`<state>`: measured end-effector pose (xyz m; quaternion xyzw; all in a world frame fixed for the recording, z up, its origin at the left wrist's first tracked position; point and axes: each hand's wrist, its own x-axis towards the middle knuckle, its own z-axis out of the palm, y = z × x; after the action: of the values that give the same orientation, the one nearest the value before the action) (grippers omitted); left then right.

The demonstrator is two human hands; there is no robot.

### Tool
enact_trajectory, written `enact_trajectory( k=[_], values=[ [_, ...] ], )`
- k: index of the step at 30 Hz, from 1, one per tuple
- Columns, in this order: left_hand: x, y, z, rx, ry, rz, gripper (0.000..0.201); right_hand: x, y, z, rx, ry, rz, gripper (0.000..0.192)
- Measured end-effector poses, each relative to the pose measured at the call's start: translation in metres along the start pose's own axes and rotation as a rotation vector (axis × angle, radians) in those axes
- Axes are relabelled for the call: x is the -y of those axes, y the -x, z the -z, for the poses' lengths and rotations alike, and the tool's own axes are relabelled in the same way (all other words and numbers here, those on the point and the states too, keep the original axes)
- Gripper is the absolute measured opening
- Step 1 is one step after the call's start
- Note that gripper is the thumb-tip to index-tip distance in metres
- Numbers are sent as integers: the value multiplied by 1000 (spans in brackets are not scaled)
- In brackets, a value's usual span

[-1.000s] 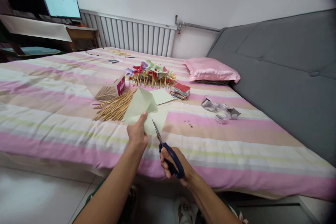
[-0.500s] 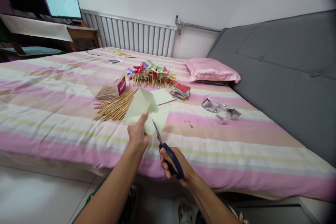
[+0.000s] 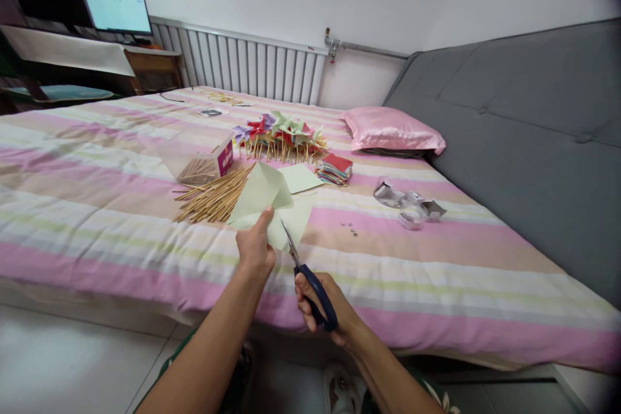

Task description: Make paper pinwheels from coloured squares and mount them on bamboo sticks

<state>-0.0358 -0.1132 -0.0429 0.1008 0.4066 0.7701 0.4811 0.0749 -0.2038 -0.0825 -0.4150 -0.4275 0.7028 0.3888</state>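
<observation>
A striped bedsheet [image 3: 436, 272] covered the bed across the middle of the frame. At centre lay a pile of wooden sticks [image 3: 213, 197], a clear box [image 3: 204, 158] behind it, and a row of paper pinwheels [image 3: 279, 132] further back. A stack of coloured paper squares [image 3: 334, 168] sat right of centre, a pink pillow [image 3: 392, 129] beyond. A monitor [image 3: 116, 8] glowed at upper left, beside a white radiator [image 3: 242, 65].

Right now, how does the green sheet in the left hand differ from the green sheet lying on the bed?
The held green sheet is folded and lifted, pinched by the left hand, with the scissors in the right hand at its edge. The loose green sheet lies flat on the bed, untouched, next to the stack of coloured paper. Both are the same pale green.
</observation>
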Motion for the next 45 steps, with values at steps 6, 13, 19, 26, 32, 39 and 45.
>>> enact_trajectory(
  k=[6,13,19,26,32,39,45],
  values=[
    [1,-2,1,1,2,-6,28,-1,0,-1,-14,11,1,51],
    [3,-3,2,0,0,-13,28,1,1,-2,-16,-11,-20,51],
    [1,-1,0,9,12,-19,30,1,1,-1,-18,3,-8,50],
    [-8,-12,2,-20,43,-49,30,4,5,5,36,87,6,47],
    [-17,-23,6,-36,56,-70,32,17,8,46,-225,420,91,43],
    [-8,-13,6,131,8,55,34,39,21,125,-1115,1288,-208,42],
    [3,4,2,178,-49,154,31,37,33,137,-1223,1335,-229,38]
  ],
)
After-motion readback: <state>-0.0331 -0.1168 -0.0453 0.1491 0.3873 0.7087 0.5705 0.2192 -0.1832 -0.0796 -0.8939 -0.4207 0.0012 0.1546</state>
